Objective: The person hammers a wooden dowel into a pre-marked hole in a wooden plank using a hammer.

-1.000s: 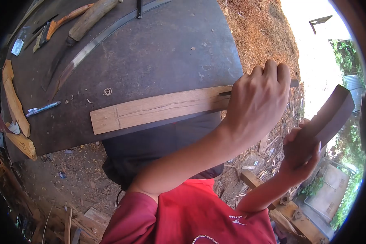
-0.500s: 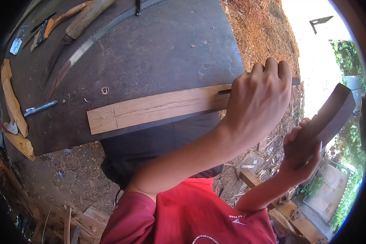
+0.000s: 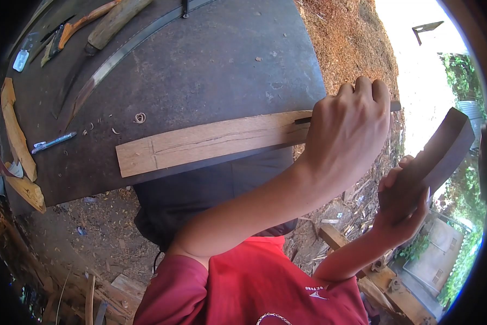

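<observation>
My left hand (image 3: 353, 132) is closed in a fist around a narrow dark chisel (image 3: 303, 121). The chisel's thin end points left over the right part of a pale wooden board (image 3: 211, 140), and its blunt end sticks out to the right of my fist. The grip itself hides the middle of the tool. Pencil-like lines and a long dark wavy line run along the board. Lower right, my right hand (image 3: 400, 208) is wrapped round a thick dark wooden block (image 3: 444, 149), raised and tilted up to the right, apart from the chisel.
The board lies along the near edge of a dark metal table (image 3: 211, 70). On it are a blue pen (image 3: 54, 143), a curved metal strip (image 3: 124, 51), a wooden-handled blade (image 3: 108, 30), a brush (image 3: 53, 50) and wood offcuts (image 3: 17, 130). Sawdust (image 3: 352, 43) covers the ground beyond.
My left hand and the chisel have shifted slightly to the right along the board. The wooden block in my right hand has moved up very little.
</observation>
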The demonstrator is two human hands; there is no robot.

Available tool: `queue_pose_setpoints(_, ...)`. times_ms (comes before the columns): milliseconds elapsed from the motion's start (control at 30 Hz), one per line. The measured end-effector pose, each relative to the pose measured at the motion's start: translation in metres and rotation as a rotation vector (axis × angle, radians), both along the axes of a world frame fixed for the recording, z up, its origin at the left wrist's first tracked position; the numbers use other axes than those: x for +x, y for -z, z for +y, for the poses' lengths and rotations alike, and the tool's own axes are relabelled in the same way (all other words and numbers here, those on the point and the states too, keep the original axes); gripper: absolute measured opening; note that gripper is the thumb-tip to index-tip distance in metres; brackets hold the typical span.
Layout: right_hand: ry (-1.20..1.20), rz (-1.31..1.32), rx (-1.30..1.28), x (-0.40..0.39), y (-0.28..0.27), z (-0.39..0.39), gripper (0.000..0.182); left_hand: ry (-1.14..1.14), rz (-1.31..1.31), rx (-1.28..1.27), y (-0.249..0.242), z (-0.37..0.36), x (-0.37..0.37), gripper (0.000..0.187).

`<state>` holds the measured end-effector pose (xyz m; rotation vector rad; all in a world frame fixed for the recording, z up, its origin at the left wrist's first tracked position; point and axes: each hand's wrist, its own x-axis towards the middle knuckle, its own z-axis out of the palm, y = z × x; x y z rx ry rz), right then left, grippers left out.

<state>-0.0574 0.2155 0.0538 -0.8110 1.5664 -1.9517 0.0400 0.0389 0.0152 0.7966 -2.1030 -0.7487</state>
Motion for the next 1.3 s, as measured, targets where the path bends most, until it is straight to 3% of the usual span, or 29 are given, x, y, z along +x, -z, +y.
queue_pose_setpoints(233, 0.031, -0.064, 0.005, 0.002, -0.004, 0.003, 0.059, 0.007, -0.023, -0.007, 0.000, 0.000, 0.000, 0.023)
queue_pose_setpoints(333, 0.116, 0.015, 0.054, 0.005, -0.004, -0.001, 0.069, 0.012, -0.018, -0.002, 0.000, 0.000, 0.001, 0.024)
queue_pose_setpoints(433, -0.006, -0.003, 0.021, 0.001, -0.003, 0.004, 0.060, 0.001, 0.044, 0.008, 0.001, 0.000, 0.001, 0.022)
queue_pose_setpoints(633, 0.197, 0.040, 0.038, -0.012, -0.017, 0.004, 0.065, 0.049, 0.089, -0.019, 0.006, -0.002, 0.004, 0.023)
queue_pose_setpoints(800, 0.350, 0.333, 0.080, -0.019, -0.029, -0.006, 0.061, 0.095, 0.064, -0.008, 0.007, -0.002, 0.006, 0.023)
queue_pose_setpoints(933, 0.089, 0.050, 0.057, -0.012, -0.020, -0.009, 0.070, 0.068, 0.067, -0.051, 0.008, -0.003, 0.005, 0.024)
queue_pose_setpoints(1033, 0.028, 0.166, 0.374, 0.016, -0.017, -0.013, 0.076, 0.049, 0.082, -0.042, 0.012, 0.000, 0.004, 0.026)
queue_pose_setpoints(1133, 0.055, 0.079, 0.426, 0.002, -0.023, -0.009, 0.073, 0.046, 0.078, -0.057, 0.012, -0.001, 0.003, 0.025)
queue_pose_setpoints(1200, 0.279, -0.126, 0.282, 0.003, -0.026, -0.015, 0.073, 0.039, 0.065, -0.073, 0.014, -0.001, 0.005, 0.025)
queue_pose_setpoints(1233, 0.105, -0.089, 0.212, -0.009, -0.024, -0.010, 0.074, 0.039, 0.061, -0.083, 0.014, 0.000, 0.005, 0.026)
queue_pose_setpoints(1300, 0.143, 0.032, 0.343, 0.019, -0.020, -0.016, 0.076, 0.044, 0.035, -0.099, 0.014, 0.001, 0.006, 0.026)
